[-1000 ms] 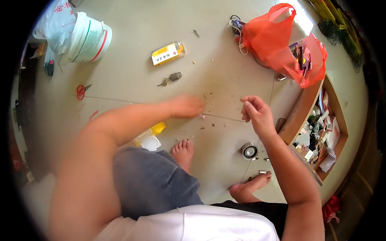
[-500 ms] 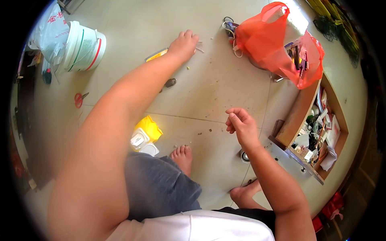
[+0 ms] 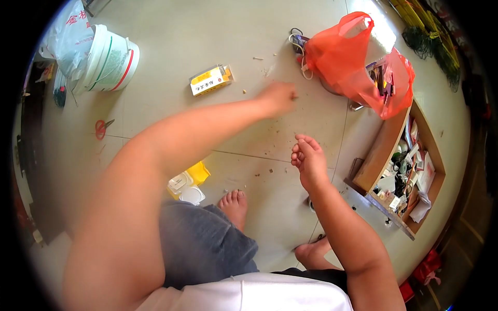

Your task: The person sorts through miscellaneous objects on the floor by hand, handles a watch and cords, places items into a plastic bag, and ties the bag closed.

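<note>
Blurred by motion, my left hand (image 3: 279,98) reaches across above the tiled floor, its fingers pointing right. What it holds, if anything, does not show. Just below and to the right of it, my right hand (image 3: 310,159) is closed, thumb against the curled fingers; I cannot make out anything between them. Behind my left forearm a yellow and white box (image 3: 210,81) with printed characters lies on the floor. Near it are a small pale stick (image 3: 258,58), a scrap of clear plastic (image 3: 268,70) and a tiny pellet (image 3: 245,92).
A red plastic bag (image 3: 340,57) with things in it stands at upper right, above a wooden drawer (image 3: 381,150) full of clutter. At left are a white bucket (image 3: 116,62) and red-handled scissors (image 3: 100,129). A yellow wipes pack (image 3: 198,173) lies by my foot.
My left hand has moved right and down, away from the box and towards my right hand, uncovering the box. My right hand has stayed nearly in place.
</note>
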A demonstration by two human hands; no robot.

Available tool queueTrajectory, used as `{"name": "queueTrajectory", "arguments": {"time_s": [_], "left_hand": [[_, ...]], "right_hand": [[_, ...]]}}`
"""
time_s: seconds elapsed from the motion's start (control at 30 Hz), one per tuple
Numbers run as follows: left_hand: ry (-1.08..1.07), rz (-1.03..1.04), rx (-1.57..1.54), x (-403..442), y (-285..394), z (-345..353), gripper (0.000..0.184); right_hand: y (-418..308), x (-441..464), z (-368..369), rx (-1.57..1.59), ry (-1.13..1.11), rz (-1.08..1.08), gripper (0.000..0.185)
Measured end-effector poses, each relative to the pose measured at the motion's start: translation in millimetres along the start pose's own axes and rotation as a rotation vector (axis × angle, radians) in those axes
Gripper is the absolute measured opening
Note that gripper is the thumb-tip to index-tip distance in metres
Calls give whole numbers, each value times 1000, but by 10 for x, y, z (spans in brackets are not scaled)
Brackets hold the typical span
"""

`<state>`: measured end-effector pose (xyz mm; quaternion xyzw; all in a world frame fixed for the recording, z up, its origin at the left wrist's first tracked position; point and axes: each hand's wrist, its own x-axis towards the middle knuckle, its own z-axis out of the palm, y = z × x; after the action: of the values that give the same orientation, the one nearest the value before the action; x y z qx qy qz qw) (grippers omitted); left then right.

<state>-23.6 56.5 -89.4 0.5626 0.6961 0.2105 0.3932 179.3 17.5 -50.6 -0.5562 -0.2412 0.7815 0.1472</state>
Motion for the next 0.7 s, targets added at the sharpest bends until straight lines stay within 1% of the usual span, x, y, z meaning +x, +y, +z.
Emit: {"name": "queueTrajectory", "arguments": {"time_s": [0.07,0.13,0.17,0.23,0.27,0.33,0.4,0.47,0.5,0.57,0.6,0.67,0.7], "left_hand": [[-60,-1,-234,91,569,-64,21],[-155,128,-817,204,969,-164,25],[-154,134,-815,215,1110,-238,25],[0,144,-848,220,1292,-336,29],[1,146,-845,262,1193,-321,29],[56,208,-363,360,746,-208,31],[76,56,-108,181,342,-197,29],[144,-14,92,55,0,-243,33],[140,-12,89,51,-123,-282,33],[320,51,352,140,-296,-381,41],[318,53,350,227,-285,-421,41],[498,188,555,434,-192,-508,50],[494,193,548,549,-171,-536,50]], "right_hand": [[20,10,-24,23,23,18,18],[27,-14,-49,33,26,25,18],[22,-28,-59,33,25,19,18],[13,-38,-70,26,36,28,14],[4,-34,-74,27,34,26,14],[-4,-26,-113,32,41,17,14],[-17,-19,-175,33,32,10,15],[-4,-26,-231,33,26,1,17],[8,-31,-256,28,31,6,17],[22,-49,-277,23,38,9,17],[34,-68,-274,21,49,17,15],[48,-105,-260,19,69,25,14],[48,-130,-246,18,67,23,15]]}}
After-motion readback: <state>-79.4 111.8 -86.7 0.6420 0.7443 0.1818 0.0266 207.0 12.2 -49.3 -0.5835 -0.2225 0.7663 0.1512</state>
